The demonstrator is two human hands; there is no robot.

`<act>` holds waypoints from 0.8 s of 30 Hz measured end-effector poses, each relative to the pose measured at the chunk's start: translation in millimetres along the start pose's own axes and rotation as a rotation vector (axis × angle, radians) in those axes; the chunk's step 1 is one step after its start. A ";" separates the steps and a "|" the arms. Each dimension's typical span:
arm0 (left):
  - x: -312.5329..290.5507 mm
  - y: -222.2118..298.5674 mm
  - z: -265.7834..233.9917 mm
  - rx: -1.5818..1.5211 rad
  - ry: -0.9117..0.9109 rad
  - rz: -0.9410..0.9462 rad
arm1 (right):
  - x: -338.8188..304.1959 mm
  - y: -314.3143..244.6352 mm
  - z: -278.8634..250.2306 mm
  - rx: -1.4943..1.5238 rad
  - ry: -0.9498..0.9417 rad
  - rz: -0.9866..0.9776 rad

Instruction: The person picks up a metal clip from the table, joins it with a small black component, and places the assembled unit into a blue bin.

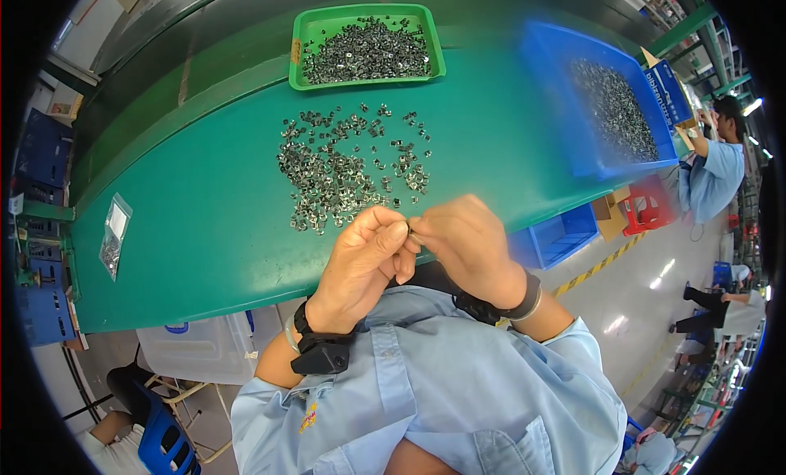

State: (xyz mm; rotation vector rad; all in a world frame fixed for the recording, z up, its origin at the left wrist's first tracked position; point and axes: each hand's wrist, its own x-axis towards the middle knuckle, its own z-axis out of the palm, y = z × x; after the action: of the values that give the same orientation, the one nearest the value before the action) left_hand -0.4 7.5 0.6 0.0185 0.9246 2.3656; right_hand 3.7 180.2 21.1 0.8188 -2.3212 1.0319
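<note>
My left hand [370, 250] and my right hand [467, 242] meet in front of my chest, just past the near edge of the green tabletop [205, 229]. Between the fingertips of both is a tiny metal part [409, 228], mostly hidden by thumbs and fingers. The left thumb and forefinger pinch it, and the right fingers close on it from the other side. Just beyond my hands lies a loose spread of small shiny metal parts [327, 180]. A green tray [296, 62] heaped with similar small parts stands behind them.
A large blue bin [548, 107] of small dark metal parts stands at the table's right end. On the left lies a clear plastic bag [117, 229]. Below the right edge are another blue crate [565, 238] and a red stool [647, 205]. Other people are at the far right.
</note>
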 end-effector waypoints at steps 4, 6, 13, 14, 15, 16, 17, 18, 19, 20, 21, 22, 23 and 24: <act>1.4 -5.8 0.0 -0.113 -0.071 -0.007 | -3.4 -1.5 1.5 0.037 0.033 0.008; 1.5 -7.9 0.2 -0.124 -0.093 0.001 | -4.0 -2.1 1.1 0.051 0.039 0.008; -0.7 -3.4 6.7 0.048 -0.035 0.006 | -4.9 1.0 -0.5 0.022 0.051 0.013; -1.5 -2.6 8.8 0.088 -0.008 0.014 | -5.1 1.0 -1.0 0.022 0.051 0.013; -2.1 -1.9 10.3 0.128 0.018 0.022 | -5.3 0.8 -1.7 0.027 0.054 0.007; -2.6 -1.3 11.1 0.128 0.019 0.023 | -5.4 0.6 -2.4 0.032 0.055 0.000; -2.8 -0.7 11.9 0.104 0.009 0.024 | -5.6 0.4 -2.7 0.037 0.057 -0.007; -2.8 -0.2 12.4 0.079 -0.001 0.024 | -6.3 0.8 -2.4 0.038 0.056 -0.008; -2.7 0.0 12.5 0.055 -0.011 0.025 | -7.4 1.7 -1.6 0.046 0.069 -0.006; -2.2 -0.4 11.6 0.054 -0.010 0.026 | -8.6 2.6 -0.8 0.054 0.082 -0.004; -1.7 -1.4 9.7 0.001 -0.046 -0.002 | -9.0 2.7 -0.1 0.062 0.094 -0.002; -1.1 -2.7 7.4 -0.053 -0.082 -0.029 | -8.9 2.2 0.0 0.064 0.092 -0.004; -0.6 -3.9 5.6 -0.107 -0.119 -0.057 | -8.7 1.5 0.0 0.083 0.094 0.002; -0.2 -5.0 4.0 -0.108 -0.118 -0.055 | -8.3 0.7 -0.1 0.101 0.097 0.007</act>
State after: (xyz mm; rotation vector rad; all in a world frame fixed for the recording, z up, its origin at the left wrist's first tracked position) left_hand 3.3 12.8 0.6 0.0876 0.7322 2.3331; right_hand 9.2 183.4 15.7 0.7813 -2.2079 1.1744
